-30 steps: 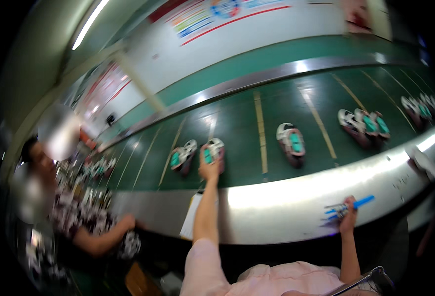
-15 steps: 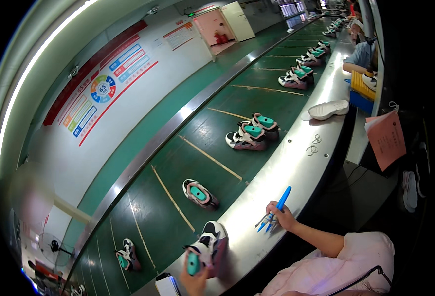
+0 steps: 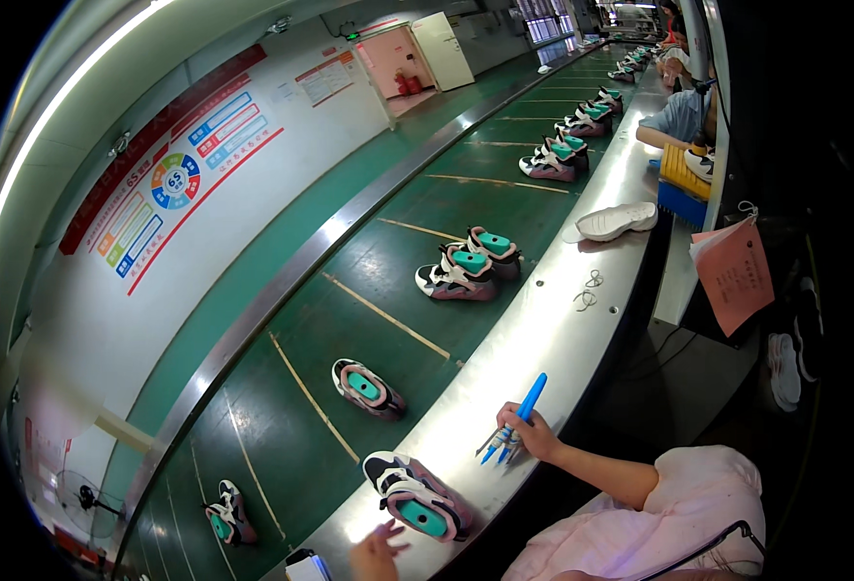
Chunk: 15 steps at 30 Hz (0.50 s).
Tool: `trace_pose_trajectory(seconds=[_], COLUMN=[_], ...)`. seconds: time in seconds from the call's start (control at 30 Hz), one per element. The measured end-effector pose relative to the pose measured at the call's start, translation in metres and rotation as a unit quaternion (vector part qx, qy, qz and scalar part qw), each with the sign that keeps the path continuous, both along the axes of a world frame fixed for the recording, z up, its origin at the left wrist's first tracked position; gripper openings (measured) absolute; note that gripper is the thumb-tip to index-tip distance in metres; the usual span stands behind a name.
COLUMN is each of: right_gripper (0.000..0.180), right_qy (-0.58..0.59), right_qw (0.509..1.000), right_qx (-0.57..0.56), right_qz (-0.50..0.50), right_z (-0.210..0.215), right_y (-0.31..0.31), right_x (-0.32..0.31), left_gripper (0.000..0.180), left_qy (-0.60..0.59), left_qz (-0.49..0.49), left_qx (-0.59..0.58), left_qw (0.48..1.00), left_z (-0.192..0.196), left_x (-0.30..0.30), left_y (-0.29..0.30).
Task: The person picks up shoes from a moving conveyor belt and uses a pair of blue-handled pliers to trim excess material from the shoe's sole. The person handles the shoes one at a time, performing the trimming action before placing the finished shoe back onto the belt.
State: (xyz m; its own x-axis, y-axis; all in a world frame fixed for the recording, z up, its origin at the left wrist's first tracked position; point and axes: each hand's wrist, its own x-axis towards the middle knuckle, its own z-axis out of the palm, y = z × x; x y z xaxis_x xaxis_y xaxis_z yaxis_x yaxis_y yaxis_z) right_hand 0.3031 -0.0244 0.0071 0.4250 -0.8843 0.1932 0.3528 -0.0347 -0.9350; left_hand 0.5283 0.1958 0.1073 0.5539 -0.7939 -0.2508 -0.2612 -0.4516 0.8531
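Note:
A white, black and dusky pink sneaker (image 3: 437,513) with a green insert in its opening stands on the metal ledge (image 3: 504,363) beside the belt. Just off its near-left side is my left hand (image 3: 379,554), fingers apart and holding nothing. My right hand (image 3: 529,433) is closed around a thick blue pen (image 3: 533,395), upper end pointing up and away. Below that fist, several thin pen-like tips show close to the metal; how many separate pens it holds I cannot tell. On the green belt, a single matching sneaker (image 3: 369,387) lies beyond the ledge.
More sneakers (image 3: 458,271) stand along the green belt (image 3: 301,300). A white shoe sole (image 3: 616,223) and thin looped ties (image 3: 587,290) lie on the ledge. Beside my left hand is a notepad (image 3: 308,565). A pink card (image 3: 732,276) hangs at right; co-workers sit farther along.
My left hand has let go of the sneaker and drawn slightly away. The sneaker has been turned, its opening now toward me. My right hand keeps its grip on the pen.

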Motion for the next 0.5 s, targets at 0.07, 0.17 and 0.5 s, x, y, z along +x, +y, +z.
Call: trace_pose_trajectory(seconds=[0.07, 0.17, 0.5], right_gripper=[0.028, 0.028, 0.028], right_qy=[0.000, -0.001, -0.016], right_qw=[1.000, 1.000, 1.000], right_qx=[-0.009, -0.012, 0.019], right_qz=[-0.004, -0.008, 0.006], right_z=[-0.007, -0.003, 0.001], right_y=[-0.002, 0.000, 0.001], right_x=[0.004, 0.004, 0.008], left_gripper=[0.046, 0.042, 0.022], left_qy=[-0.177, -0.455, 0.114], left_qz=[0.011, 0.044, 0.078], left_qx=[0.006, -0.119, -0.161], left_qw=[0.984, 0.881, 0.977], left_z=[-0.003, -0.070, -0.076], left_x=[0.033, 0.088, 0.082], left_y=[-0.026, -0.080, -0.116])
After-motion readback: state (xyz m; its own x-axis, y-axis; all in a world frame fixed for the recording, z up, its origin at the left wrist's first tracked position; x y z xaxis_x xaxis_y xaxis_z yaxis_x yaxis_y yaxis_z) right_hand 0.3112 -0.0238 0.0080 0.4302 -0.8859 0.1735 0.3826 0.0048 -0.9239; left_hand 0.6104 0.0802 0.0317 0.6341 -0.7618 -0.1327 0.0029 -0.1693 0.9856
